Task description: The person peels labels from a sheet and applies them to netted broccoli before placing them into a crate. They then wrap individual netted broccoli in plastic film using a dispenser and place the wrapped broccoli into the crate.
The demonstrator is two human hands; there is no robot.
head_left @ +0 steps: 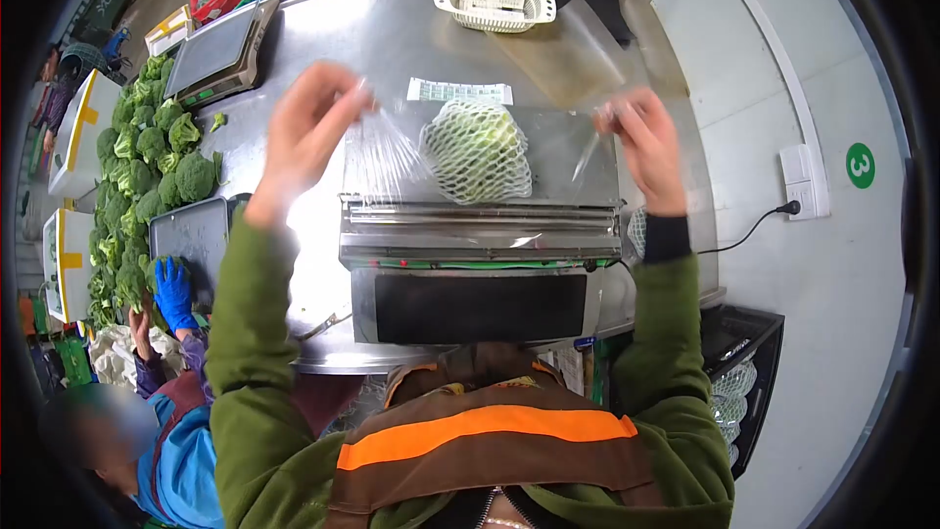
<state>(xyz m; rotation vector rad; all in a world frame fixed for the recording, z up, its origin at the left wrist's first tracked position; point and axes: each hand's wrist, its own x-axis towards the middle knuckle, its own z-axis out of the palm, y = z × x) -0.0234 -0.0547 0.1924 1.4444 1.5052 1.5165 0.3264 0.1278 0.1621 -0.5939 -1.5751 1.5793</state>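
My left hand (pixel 311 127) is raised at the left of the wrapping machine (pixel 480 225), its fingers pinched on gathered clear plastic film (pixel 387 157). On the other side my right hand (pixel 646 142) also pinches the film, which stretches down from it in a thin strip. Between the two hands sits a pale green vegetable in a white foam net (pixel 476 152); its exact kind is hard to make out under the mesh. Just behind it lies a white printed label strip (pixel 459 91). The film is see-through, so its edges are difficult to follow.
A white plastic basket (pixel 494 0) holding printed paper stands at the back. Piled broccoli (pixel 147 152), a scale (pixel 223 51) and a grey tray (pixel 191 240) are at left. A co-worker's blue-gloved hand (pixel 174 294) touches broccoli. A black crate (pixel 749 372) stands at right.
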